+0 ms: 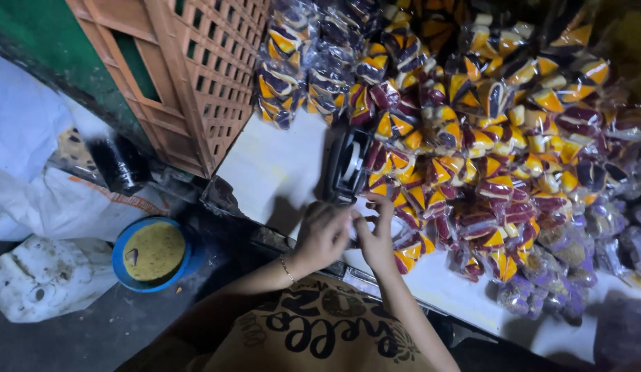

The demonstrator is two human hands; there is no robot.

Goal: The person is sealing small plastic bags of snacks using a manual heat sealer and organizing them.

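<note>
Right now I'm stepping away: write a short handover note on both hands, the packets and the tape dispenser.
Left hand and right hand: together at the table edge, fingers pinched on something small between them; what it is cannot be made out.
Tape dispenser: black, on the table just beyond the hands.
Packets: clear bags of yellow, orange and maroon pieces, heaped across the table to the right, the nearest beside the right hand.
Done and left: cannot be told apart in the heap.
</note>
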